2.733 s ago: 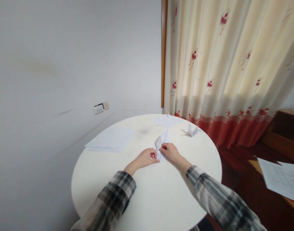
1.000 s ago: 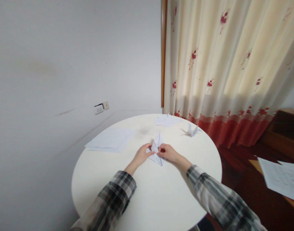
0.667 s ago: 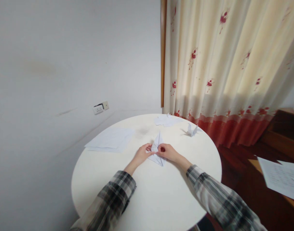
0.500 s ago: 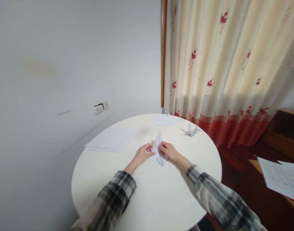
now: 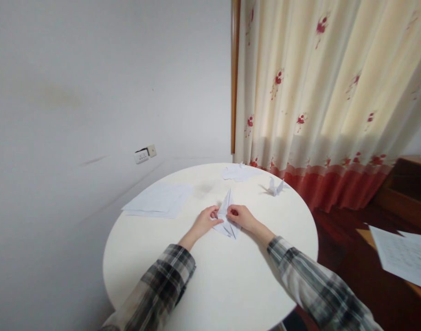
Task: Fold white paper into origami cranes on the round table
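A folded sheet of white paper [image 5: 226, 207] lies near the middle of the round white table [image 5: 203, 276], with a pointed flap rising away from me and creased points toward me. My left hand [image 5: 207, 219] grips its left edge between thumb and fingers. From the right, my right hand [image 5: 241, 215] pinches the paper close to its middle, fingers closed. The fingers cover part of the folds. Farther right stands a folded paper crane [image 5: 275, 187], apart from both hands.
Stacked white sheets [image 5: 158, 200] lie at the table's left. More paper pieces [image 5: 240, 173] rest at the far edge, one small folded piece among them. Behind are a wall with a socket [image 5: 141, 157] and a flowered curtain [image 5: 300, 92]. Written sheets [image 5: 401, 255] lie on a wooden surface at right.
The folds near my right fingers have shifted slightly, and the upper flap looks narrower. Both hands stay at nearly the same spot on the paper.
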`<state>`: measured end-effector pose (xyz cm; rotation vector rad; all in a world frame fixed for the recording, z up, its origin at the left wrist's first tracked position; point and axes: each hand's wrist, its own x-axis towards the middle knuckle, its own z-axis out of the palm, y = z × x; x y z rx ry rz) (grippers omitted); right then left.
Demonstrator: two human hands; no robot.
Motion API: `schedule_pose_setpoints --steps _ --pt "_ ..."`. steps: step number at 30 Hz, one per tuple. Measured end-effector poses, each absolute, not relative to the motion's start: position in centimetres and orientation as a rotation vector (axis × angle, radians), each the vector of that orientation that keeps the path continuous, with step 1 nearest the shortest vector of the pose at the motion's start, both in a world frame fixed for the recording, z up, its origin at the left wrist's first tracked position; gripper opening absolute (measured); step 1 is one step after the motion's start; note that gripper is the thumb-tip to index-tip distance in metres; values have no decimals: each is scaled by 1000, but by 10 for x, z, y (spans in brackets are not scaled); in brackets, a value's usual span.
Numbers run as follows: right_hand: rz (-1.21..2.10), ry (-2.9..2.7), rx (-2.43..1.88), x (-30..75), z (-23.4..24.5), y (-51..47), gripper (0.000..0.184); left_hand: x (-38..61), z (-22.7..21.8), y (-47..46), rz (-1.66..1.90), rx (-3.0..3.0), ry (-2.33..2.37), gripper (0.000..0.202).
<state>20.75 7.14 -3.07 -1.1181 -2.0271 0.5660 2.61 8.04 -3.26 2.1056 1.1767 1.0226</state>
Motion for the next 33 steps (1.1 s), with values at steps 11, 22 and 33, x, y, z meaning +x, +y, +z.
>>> schedule_pose_setpoints --steps 11,22,33 --pt "477 -2040 -1169 207 -29 72 8 26 -30 77 1014 2083 1155 28" --pt "479 -2033 -1226 208 -27 70 7 25 -34 81 1024 2067 1148 20" --pt "478 -2039 -1224 207 -26 69 6 24 -37 86 1013 2034 1181 24"
